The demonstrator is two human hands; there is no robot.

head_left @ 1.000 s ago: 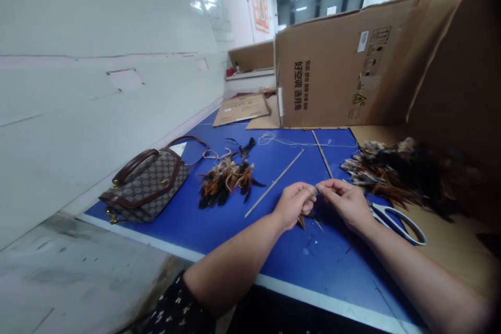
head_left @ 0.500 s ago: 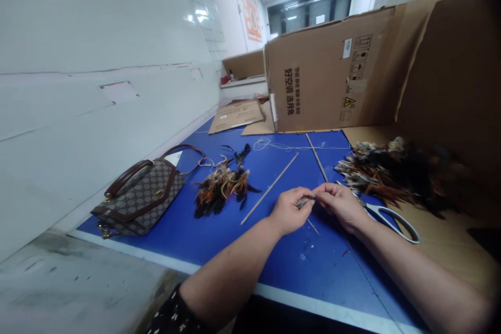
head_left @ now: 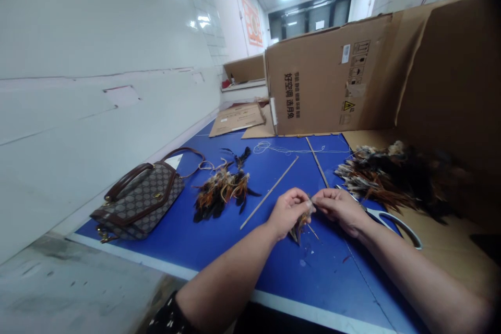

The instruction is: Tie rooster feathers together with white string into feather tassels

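My left hand is closed around a small bunch of feathers, whose brown and dark tips hang below the fingers. Close against it, my right hand pinches at the upper end of the bunch; what lies between its fingertips is too small to make out. White-handled scissors lie beside and partly behind my right wrist. A large heap of brown, black and pale feathers is to the right, and a smaller feather pile rests left of my hands.
A patterned handbag sits at the left of the blue table. A thin stick and loose white string lie across the surface. Behind stands a big cardboard box, with flat cardboard to its left.
My left hand has turned slightly, and the feather tips now show hanging beneath it. My right hand stays close to it, still pinching.
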